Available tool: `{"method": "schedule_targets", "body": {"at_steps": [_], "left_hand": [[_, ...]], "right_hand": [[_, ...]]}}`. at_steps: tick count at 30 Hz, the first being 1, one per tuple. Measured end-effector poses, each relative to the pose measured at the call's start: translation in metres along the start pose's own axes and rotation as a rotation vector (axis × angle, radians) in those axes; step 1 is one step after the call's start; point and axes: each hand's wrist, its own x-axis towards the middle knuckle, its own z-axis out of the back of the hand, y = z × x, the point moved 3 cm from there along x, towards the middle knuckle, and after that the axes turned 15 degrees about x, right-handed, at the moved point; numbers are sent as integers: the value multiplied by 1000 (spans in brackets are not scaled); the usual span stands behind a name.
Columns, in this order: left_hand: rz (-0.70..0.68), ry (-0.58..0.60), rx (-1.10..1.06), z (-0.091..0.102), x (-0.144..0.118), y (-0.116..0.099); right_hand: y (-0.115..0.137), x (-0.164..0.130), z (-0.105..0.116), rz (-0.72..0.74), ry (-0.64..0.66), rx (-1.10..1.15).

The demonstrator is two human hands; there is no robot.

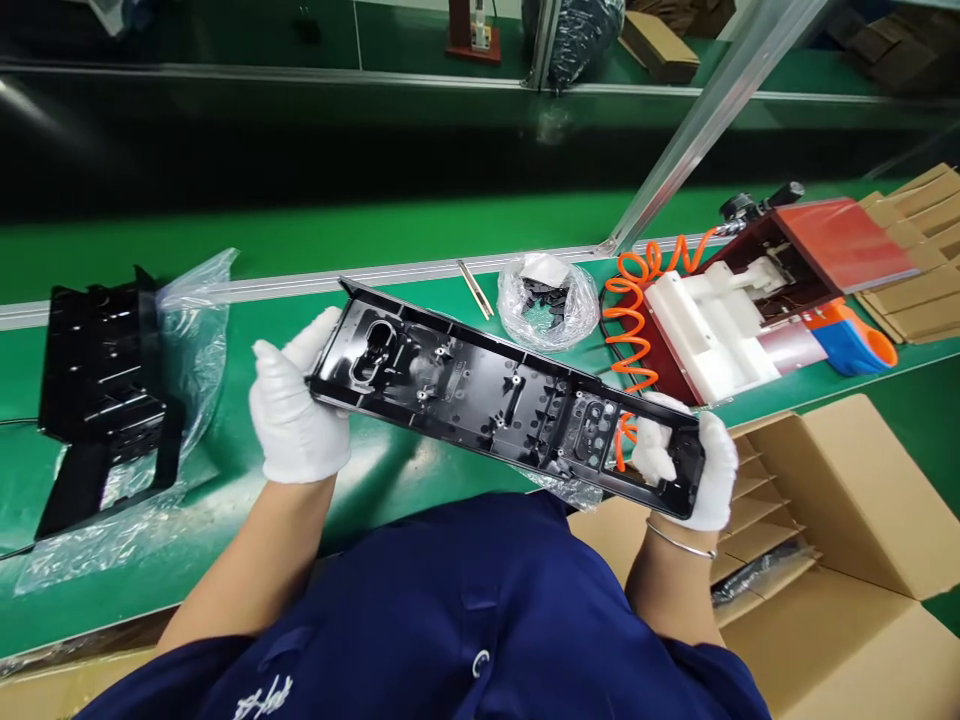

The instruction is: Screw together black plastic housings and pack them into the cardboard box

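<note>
A long black plastic housing (480, 395) is held in the air before my chest, its ribbed inner side facing me. It tilts down toward the right. My left hand (298, 405), in a white glove, grips its left end. Around its right end closes my right hand (714, 470), also gloved, with some fingers showing through the opening there. Beyond the housing, a clear plastic bag (549, 300) of small black parts sits on the green bench, with tweezers (475, 290) to its left.
At left, another black plastic housing (105, 370) lies on clear wrapping (199, 340). On the right stand a red-and-white press fixture (705, 330), a coiled orange air hose (626, 325) and a blue-orange tape roll (859, 340). An open cardboard box (840, 600) with dividers is below right.
</note>
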Motion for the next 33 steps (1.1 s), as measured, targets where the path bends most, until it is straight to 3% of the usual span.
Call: {"method": "schedule_targets", "body": {"at_steps": [11,22,27,33], "left_hand": [[-108,62,19,5,-4,4],[-141,48,52,6,-6,2],[-68,79,20,9,-3,1],[-14,124,62,15,-3,-2]], "right_hand": [[-4,11,8,-15,27,80],[-7,11,10,-8,91,16],[-6,9,5,-77,163,-13],[-11,12,18,-186,136,-24]]}}
